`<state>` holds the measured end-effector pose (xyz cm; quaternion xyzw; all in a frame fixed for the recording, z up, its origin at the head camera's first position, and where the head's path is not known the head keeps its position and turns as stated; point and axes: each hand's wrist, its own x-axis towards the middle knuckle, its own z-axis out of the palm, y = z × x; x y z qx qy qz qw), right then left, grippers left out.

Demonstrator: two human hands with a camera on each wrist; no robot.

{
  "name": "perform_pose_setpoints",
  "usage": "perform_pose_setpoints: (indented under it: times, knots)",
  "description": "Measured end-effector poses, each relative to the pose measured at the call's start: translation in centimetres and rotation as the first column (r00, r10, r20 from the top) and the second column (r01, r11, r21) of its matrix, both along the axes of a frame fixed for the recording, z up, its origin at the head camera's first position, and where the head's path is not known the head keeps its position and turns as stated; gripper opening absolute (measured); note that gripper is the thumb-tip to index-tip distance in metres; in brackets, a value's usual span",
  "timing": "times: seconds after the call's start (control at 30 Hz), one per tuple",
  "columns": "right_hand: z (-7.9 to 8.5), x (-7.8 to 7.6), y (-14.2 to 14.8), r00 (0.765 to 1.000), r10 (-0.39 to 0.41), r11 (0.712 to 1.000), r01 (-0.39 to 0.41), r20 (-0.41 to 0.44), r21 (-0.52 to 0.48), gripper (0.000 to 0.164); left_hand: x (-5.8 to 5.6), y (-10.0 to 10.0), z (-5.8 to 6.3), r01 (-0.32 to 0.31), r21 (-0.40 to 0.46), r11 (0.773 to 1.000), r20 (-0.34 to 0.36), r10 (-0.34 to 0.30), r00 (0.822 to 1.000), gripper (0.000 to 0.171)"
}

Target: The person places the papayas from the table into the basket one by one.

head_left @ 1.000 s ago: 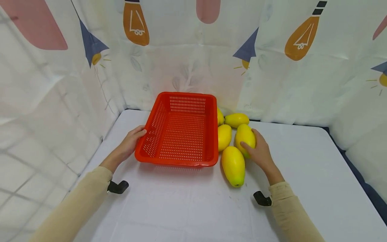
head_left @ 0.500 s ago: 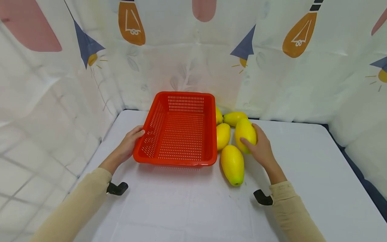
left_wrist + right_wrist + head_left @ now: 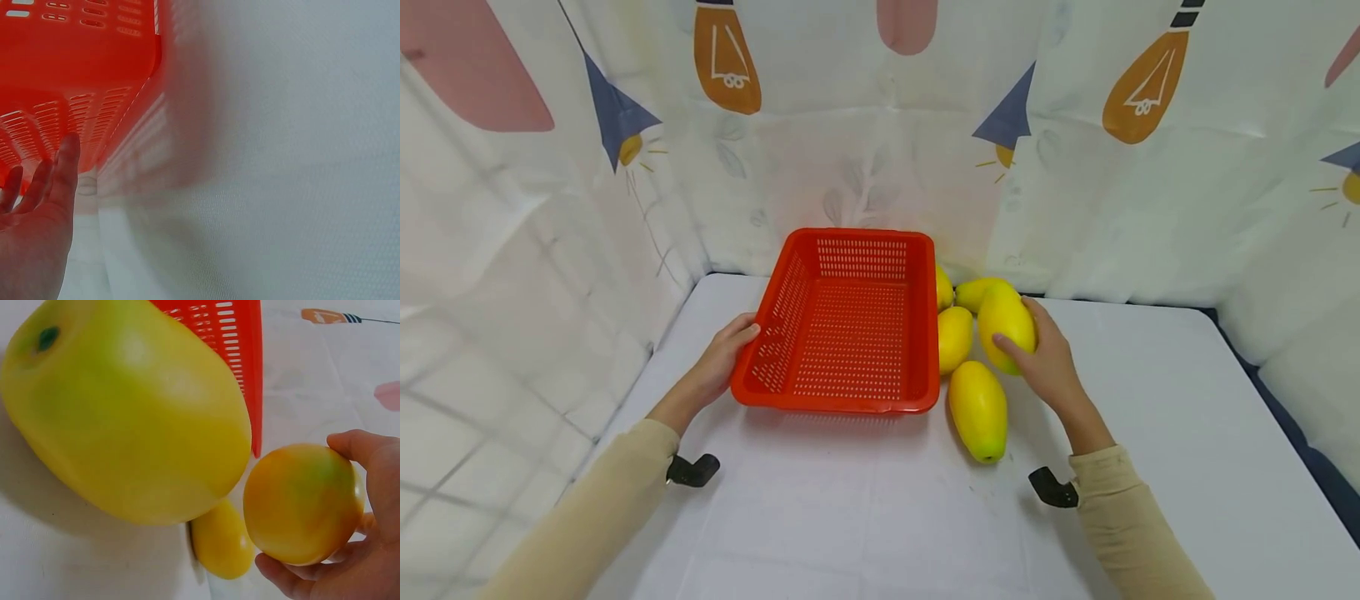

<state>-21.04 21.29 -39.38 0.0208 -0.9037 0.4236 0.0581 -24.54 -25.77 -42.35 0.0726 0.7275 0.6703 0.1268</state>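
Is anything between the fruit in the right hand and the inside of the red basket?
Yes: another yellow fruit lies between the held fruit and the red basket, and the basket's right wall stands there too.

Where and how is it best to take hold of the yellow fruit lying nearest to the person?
The nearest fruit is probably best gripped around its thick middle, from above and the right: its long sides face roughly left and right, and the red basket is close on the left.
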Motion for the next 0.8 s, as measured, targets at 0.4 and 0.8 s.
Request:
perform_pose_setpoints:
  times: [0.4, 0.8]
  knots:
    - [0.9, 0.4, -0.6, 1.0, 0.023, 0.999, -0.023, -0.007, -0.026, 0.079, 0.1, 0.1, 0.2, -0.008, 0.0, 1.0, -0.001, 0.008, 1.0, 0.04]
    - [1.2, 0.6, -0.9, 0.999, 0.035, 0.998, -0.036, -0.016, -0.042, 0.077, 0.1, 0.3, 0.0, -0.025, 0.02, 0.999, 0.016, 0.025, 1.0, 0.04]
